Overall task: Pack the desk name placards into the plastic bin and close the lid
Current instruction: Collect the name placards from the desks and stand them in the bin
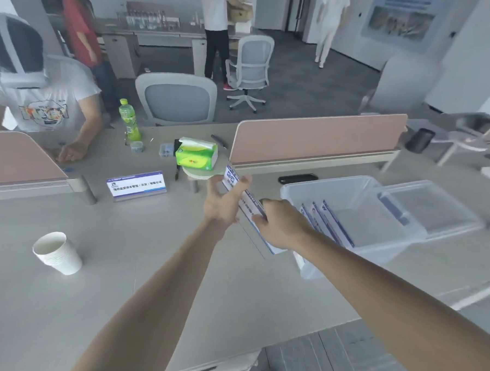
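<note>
Over on the left, a stack of cups (57,253) is standing on the desk (163,274), and a seated person (43,99) is leaning in from the far side. Moving along, a green bottle (129,120) is standing near the far edge. In front of it a second placard (136,186) is sitting upright on the desk, facing us, well apart from the bin (383,251). A tissue box (196,153) is resting on a small round stand just beyond our hands. Now the middle: our left hand (225,203) is reaching out, thumb spread wide and fingers curling round the far end of the placard (246,203). Our right hand (280,226) is gripping its near end, fingers curled over the top edge. So we're holding the placard between both hands, off the desk, on edge and pointing away from us, just beside the bin's left wall and not yet inside. In the clear bin, three placards (331,223) are standing on edge, leaning at the left side. The lid (444,211) is lying off, right up against the bin's right side, and a pink divider (318,137) is running along behind.
</note>
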The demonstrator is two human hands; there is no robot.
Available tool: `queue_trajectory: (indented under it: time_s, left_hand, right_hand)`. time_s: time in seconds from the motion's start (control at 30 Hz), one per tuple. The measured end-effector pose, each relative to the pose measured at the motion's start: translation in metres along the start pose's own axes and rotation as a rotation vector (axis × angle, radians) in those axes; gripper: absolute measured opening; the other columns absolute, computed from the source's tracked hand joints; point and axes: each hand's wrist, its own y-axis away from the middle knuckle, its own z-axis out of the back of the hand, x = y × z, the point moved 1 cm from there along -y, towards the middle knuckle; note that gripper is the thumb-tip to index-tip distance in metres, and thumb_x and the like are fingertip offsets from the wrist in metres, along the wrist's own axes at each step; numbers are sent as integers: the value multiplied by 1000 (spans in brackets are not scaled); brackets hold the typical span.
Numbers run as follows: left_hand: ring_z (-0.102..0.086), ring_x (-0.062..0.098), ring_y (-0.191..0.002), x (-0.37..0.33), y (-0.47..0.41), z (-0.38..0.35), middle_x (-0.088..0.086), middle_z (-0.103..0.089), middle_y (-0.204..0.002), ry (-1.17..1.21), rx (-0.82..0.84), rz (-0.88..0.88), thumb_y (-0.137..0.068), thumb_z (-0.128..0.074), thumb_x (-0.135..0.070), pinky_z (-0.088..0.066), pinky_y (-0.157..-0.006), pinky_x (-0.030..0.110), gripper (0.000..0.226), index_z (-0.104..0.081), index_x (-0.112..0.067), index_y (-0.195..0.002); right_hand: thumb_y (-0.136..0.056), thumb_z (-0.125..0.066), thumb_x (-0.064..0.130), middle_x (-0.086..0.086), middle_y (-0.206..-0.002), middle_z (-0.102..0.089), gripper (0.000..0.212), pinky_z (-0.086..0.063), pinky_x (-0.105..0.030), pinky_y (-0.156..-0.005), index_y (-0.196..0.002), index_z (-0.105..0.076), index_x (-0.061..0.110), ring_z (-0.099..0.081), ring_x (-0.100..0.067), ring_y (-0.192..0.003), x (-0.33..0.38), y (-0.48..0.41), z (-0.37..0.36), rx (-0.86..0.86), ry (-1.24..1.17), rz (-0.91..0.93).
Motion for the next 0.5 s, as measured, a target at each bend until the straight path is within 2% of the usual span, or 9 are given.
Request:
queue_trajectory:
  time_s: [0.03, 0.1, 0.13, 0.17, 0.23, 0.33, 0.43, 0.5]
  left_hand:
    - [-66, 26, -100, 0, 3, -11, -4, -64, -106, -2, 14, 3, -54, -71, -70, -60, -79, 47, 76, -42, -42, -119]
    - [-66, 26, -101, 1, 7, -34, -1, -65, -109, -6, 34, 17, -53, -71, -70, -60, -78, 45, 73, -43, -43, -115]
    - [-65, 26, -102, 1, 8, -47, 0, -64, -111, -18, 44, 24, -52, -70, -71, -60, -76, 43, 73, -44, -43, -114]
    - [-65, 26, -102, 1, 9, -62, 0, -63, -112, -36, 57, 26, -51, -70, -72, -59, -74, 41, 73, -44, -43, -113]
    - [-66, 25, -100, 2, 11, -93, 1, -65, -108, -86, 77, 11, -52, -70, -71, -58, -75, 39, 69, -44, -43, -109]
    - [-67, 23, -91, 5, 11, -142, 1, -67, -101, -180, 76, -12, -55, -72, -70, -59, -81, 43, 67, -43, -42, -109]
    - [-65, 23, -89, 5, 12, -192, -1, -58, -95, -289, 148, 6, -65, -72, -69, -60, -68, 41, 80, -37, -34, -128]
    - [-67, 22, -92, 3, 13, -223, -4, -54, -93, -379, 205, 12, -66, -68, -73, -62, -73, 45, 89, -30, -32, -136]
  right_hand:
    - [-97, -47, 33, -2, -72, -49, 27, -34, -29, -50, -73, -38, 21, -53, -31, -67, -10, 6, 5, -11, -22, -20]
    - [-96, -47, 37, -1, -72, -52, 17, -35, -29, -50, -98, -50, 20, -52, -26, -62, -29, 18, 17, -37, -80, -45]
    - [-96, -47, 39, -1, -72, -54, 24, -37, -29, -50, -112, -51, 22, -52, -23, -60, -38, 23, 23, -47, -103, -60]
    - [-96, -46, 41, -2, -74, -55, 28, -39, -29, -51, -117, -50, 23, -52, -20, -59, -49, 27, 28, -51, -115, -72]
    - [-96, -46, 43, -3, -77, -56, 25, -42, -32, -53, -105, -47, 19, -53, -22, -63, -72, 32, 35, -56, -117, -94]
    - [-97, -45, 33, -2, -75, -50, 20, -36, -30, -50, -88, -40, 15, -53, -26, -68, -116, 38, 43, -67, -138, -127]
    - [-96, -42, 21, -2, -71, -47, 20, -30, -30, -46, -77, -35, 16, -46, -20, -58, -170, 41, 52, -75, -190, -146]
    - [-95, -41, 18, -3, -70, -47, 20, -29, -30, -46, -77, -36, 15, -46, -19, -56, -203, 43, 63, -74, -203, -160]
